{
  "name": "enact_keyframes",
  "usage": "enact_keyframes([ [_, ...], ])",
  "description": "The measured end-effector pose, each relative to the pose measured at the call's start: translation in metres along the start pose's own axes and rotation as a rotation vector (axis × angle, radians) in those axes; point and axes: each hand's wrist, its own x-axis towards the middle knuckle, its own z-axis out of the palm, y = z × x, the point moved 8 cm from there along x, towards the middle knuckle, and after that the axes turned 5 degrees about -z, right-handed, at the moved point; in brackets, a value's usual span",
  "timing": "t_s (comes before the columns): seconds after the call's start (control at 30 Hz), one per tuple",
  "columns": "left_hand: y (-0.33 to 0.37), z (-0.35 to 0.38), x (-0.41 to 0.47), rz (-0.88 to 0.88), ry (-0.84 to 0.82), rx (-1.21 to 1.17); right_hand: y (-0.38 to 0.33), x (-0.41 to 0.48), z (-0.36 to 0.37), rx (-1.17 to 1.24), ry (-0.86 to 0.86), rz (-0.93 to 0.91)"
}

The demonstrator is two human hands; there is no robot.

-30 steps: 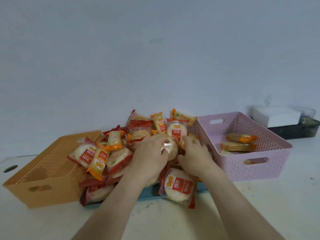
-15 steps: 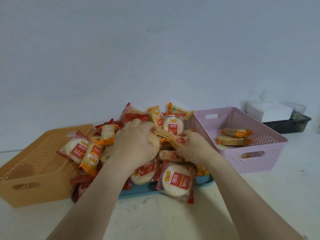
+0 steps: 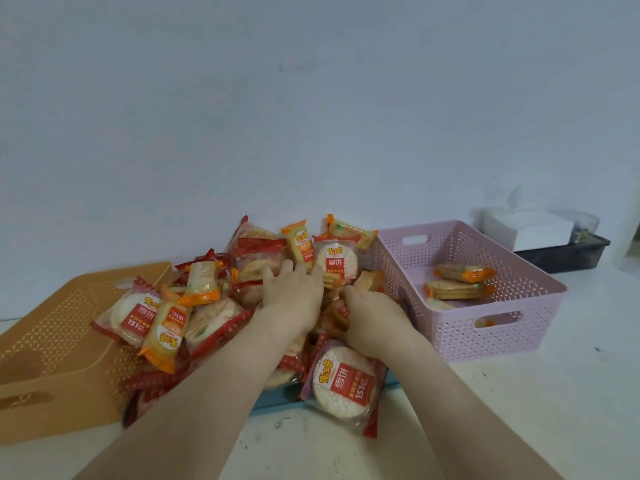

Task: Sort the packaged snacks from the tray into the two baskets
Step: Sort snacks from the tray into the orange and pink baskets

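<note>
A heap of snack packets (image 3: 207, 317) covers the blue tray (image 3: 277, 404): round rice crackers in red-edged wrappers and rectangular crackers in orange-edged wrappers. My left hand (image 3: 294, 292) lies on the middle of the heap with its fingers spread over the packets. Just right of it, my right hand (image 3: 374, 317) curls its fingers down around a packet in the pile; its fingertips are hidden. The orange basket (image 3: 52, 341) stands at the left, with several packets spilling over its rim. The pink basket (image 3: 485, 341) at the right holds rectangular cracker packets (image 3: 457, 289).
One round rice cracker packet (image 3: 343, 386) hangs over the tray's front edge onto the white table. Behind the pink basket a white tissue pack (image 3: 526, 226) sits on a dark tray (image 3: 561, 254). A plain wall runs close behind everything.
Both hands held a rectangular cracker packet between them half a second ago. My left hand has since reached forward and spread over the heap, and my right hand has dipped lower into it.
</note>
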Motion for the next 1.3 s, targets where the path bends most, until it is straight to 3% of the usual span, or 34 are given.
enact_keyframes([
  [0.1,-0.002,-0.009,0.004,-0.035,0.072,0.02,0.0,0.002,0.002,0.01,-0.006,-0.042],
  [0.23,-0.013,-0.031,-0.003,-0.044,0.208,-0.165,-0.007,-0.001,-0.009,-0.012,0.047,-0.093],
  [0.43,-0.051,-0.06,-0.044,-0.16,0.563,-0.795,-0.01,-0.008,-0.046,0.089,0.199,-0.03],
  [0.67,-0.079,-0.062,-0.075,-0.322,0.608,-1.535,0.01,-0.021,-0.078,0.661,0.193,0.093],
  [0.77,-0.075,-0.057,-0.082,-0.387,0.531,-1.942,0.017,-0.028,-0.089,0.925,0.203,0.142],
  [0.83,-0.066,-0.056,-0.084,-0.407,0.468,-2.093,0.022,-0.035,-0.095,1.104,0.211,0.181],
  [0.97,-0.044,-0.062,-0.085,-0.416,0.41,-2.204,0.036,-0.057,-0.132,1.33,0.344,0.152],
  [1.1,-0.015,-0.09,-0.072,-0.319,0.4,-2.234,0.053,-0.075,-0.178,1.203,0.52,0.096],
  [1.23,0.015,-0.117,-0.053,-0.287,0.425,-1.983,0.07,-0.079,-0.205,1.07,0.674,0.101],
  [1.3,0.037,-0.126,-0.04,-0.219,0.365,-1.75,0.085,-0.078,-0.204,0.953,0.722,0.162],
])
